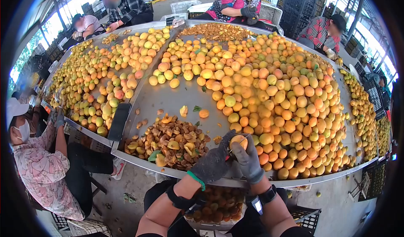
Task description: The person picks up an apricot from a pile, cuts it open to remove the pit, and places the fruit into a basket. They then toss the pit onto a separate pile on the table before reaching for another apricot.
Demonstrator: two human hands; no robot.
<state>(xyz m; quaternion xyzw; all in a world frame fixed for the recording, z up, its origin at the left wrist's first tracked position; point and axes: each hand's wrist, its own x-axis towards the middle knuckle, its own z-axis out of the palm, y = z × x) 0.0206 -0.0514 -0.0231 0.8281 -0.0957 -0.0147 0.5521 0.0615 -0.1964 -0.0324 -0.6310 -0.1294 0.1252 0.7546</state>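
My left hand (211,160), in a dark grey glove with a green cuff, is closed against an orange apricot (239,142) just over the table's front edge. My right hand (249,159), also gloved, grips the same apricot from the other side, its thumb pressed on the fruit. A small red bit shows between the hands beneath the fruit; what it belongs to is hidden. To the left of my hands lies a heap of brown pits and fruit scraps (174,138). Whole apricots (290,111) are piled to the right and behind.
The metal table (168,95) has a raised rim and a divider. A black phone (120,121) rests on the left rim. Below my hands, a container holds apricot pieces (214,205). Several people work around the table, one seated close on the left (42,165). Crates (296,10) stand behind.
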